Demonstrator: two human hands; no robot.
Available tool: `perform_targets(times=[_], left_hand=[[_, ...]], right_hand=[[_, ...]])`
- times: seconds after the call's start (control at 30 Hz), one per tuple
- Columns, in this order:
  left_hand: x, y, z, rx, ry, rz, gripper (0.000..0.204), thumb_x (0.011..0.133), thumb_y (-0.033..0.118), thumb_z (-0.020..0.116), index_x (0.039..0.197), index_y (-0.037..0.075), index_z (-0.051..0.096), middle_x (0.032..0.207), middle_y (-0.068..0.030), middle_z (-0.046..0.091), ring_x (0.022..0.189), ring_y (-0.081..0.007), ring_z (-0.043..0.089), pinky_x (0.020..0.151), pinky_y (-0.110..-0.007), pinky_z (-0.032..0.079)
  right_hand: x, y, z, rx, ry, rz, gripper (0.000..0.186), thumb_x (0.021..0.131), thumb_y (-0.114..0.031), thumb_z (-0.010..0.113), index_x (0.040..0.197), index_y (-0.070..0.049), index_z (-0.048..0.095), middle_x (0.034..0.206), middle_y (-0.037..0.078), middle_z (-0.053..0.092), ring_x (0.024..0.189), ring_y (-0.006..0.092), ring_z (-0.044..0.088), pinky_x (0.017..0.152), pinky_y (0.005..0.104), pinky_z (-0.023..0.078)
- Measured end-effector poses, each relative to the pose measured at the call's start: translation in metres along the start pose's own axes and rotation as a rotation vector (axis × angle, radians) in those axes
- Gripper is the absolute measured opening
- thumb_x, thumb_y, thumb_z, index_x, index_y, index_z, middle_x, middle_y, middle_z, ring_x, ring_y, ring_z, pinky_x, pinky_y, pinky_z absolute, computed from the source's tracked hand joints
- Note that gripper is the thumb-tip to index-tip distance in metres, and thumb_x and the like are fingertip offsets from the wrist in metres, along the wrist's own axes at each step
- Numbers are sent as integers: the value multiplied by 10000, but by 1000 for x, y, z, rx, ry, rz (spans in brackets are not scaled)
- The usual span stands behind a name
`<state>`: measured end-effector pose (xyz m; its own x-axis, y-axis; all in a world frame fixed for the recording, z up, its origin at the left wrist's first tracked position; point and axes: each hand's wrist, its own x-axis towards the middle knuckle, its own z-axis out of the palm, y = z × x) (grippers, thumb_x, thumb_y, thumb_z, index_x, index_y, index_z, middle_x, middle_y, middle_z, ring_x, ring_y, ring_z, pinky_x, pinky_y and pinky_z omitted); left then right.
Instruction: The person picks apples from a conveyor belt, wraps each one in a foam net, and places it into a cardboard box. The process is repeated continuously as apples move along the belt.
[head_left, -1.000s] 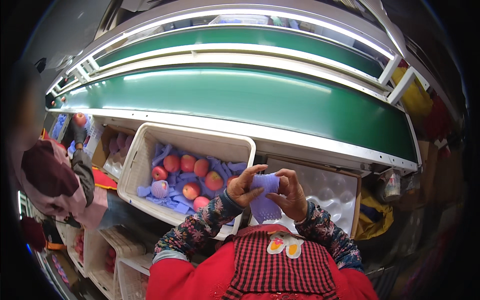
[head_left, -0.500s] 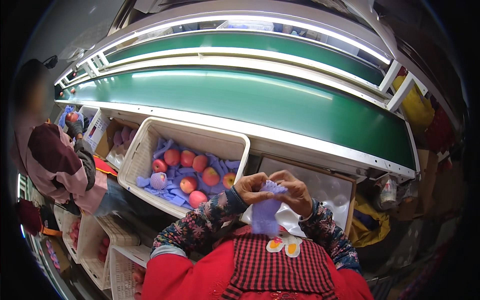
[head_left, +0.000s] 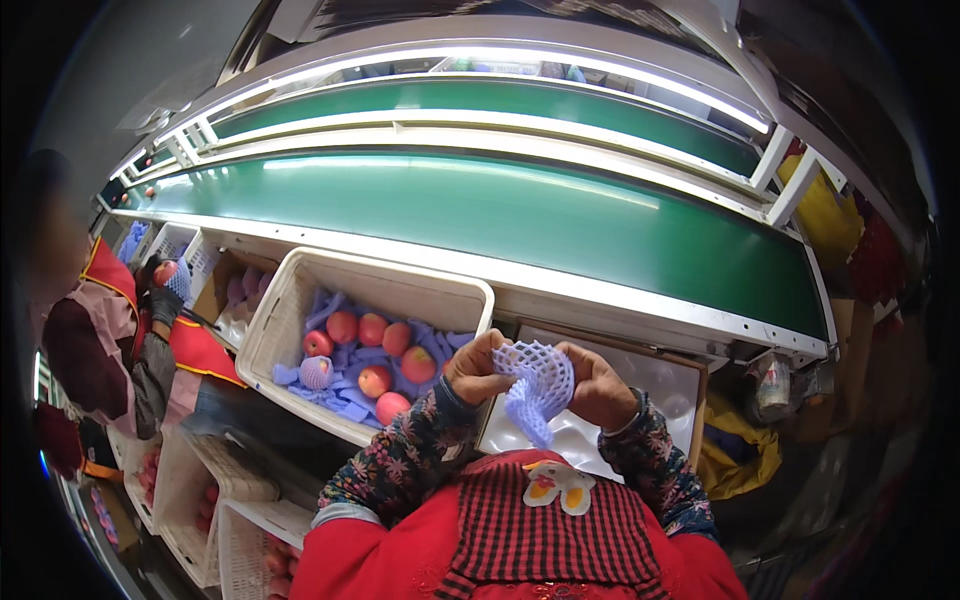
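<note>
My left hand (head_left: 476, 368) and my right hand (head_left: 600, 388) hold a lavender foam net sleeve (head_left: 540, 380) between them, stretched wide at its upper end, its lower part hanging. Left of my hands, a white plastic crate (head_left: 265, 330) holds several red apples (head_left: 419, 365) among lavender foam pieces, with one apple in a net sleeve (head_left: 316, 372). Behind and beneath my hands lies a cardboard box with a white moulded tray (head_left: 660, 405).
A green conveyor belt (head_left: 500, 210) crosses ahead. At left, a co-worker's gloved hand (head_left: 163, 305) holds a netted apple (head_left: 172, 278). Crates of apples (head_left: 225, 540) stand at lower left; a yellow bag (head_left: 745, 450) lies at right.
The sleeve's top has gone from narrow and bunched to an open mesh, as my hands have spread apart. The co-worker's hand with the apple has moved toward them and lower.
</note>
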<state>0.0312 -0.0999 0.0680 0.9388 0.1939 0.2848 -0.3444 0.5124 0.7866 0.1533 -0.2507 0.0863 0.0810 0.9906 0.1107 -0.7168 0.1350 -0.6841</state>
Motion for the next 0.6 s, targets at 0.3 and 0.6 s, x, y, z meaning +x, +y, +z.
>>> perform_targets(times=[0.3,0.6], left_hand=[[0,0,14,1218,279,710,204,581,-22,626,672,51,459,807,-103,512,584,-191,492,513,-265,403],[-10,-25,14,48,58,182,291,802,141,575,1010,22,410,1122,-140,415,922,-146,506,782,-252,423]], right_hand=[[5,16,0,-1054,505,-369,211,662,22,628,721,-34,433,627,-6,414,558,64,379,496,201,342],[21,22,-1,-1331,573,-899,355,585,28,658,627,-56,316,745,119,505,646,150,482,562,219,393]])
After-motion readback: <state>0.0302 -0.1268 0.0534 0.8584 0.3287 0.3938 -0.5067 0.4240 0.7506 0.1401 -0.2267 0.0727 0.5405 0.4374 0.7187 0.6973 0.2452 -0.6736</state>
